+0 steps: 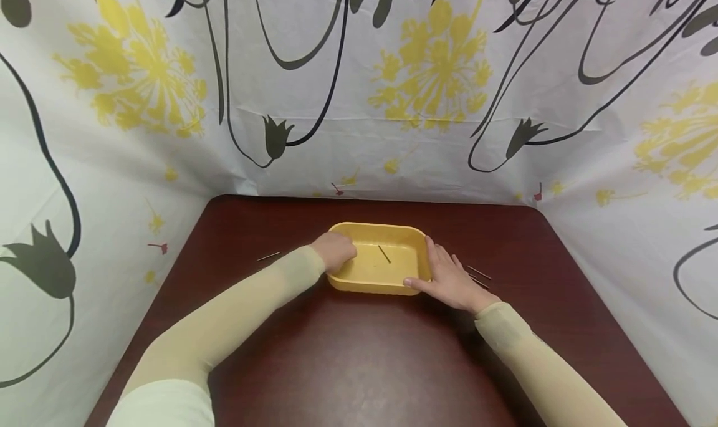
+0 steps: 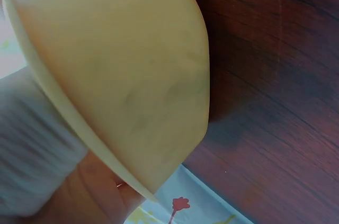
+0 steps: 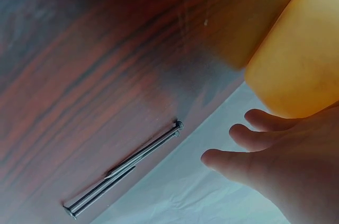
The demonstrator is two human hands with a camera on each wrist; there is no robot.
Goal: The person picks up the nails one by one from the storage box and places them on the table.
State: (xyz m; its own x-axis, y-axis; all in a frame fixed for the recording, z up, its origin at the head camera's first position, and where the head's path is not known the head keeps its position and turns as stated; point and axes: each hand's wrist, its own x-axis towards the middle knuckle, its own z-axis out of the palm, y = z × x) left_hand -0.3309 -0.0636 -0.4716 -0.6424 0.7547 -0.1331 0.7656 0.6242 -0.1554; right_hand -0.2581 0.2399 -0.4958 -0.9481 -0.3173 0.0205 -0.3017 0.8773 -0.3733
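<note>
A yellow plastic tray (image 1: 374,288) stands on the dark table, with one nail (image 1: 384,254) lying on its floor. My left hand (image 1: 335,250) reaches over the tray's left end, fingers curled down inside; whether they pinch anything is hidden. In the left wrist view the tray's outer wall (image 2: 127,75) covers most of that hand (image 2: 100,192). My right hand (image 1: 451,280) rests against the right end, its thumb at the front rim and its fingers extended along the outside. Beside it lie several nails (image 3: 124,171), close together on the table.
Left of the tray, a thin nail (image 1: 268,256) lies on the reddish-brown table (image 1: 359,364). A white patterned cloth (image 1: 359,146) hangs behind the table's far edge and along both sides.
</note>
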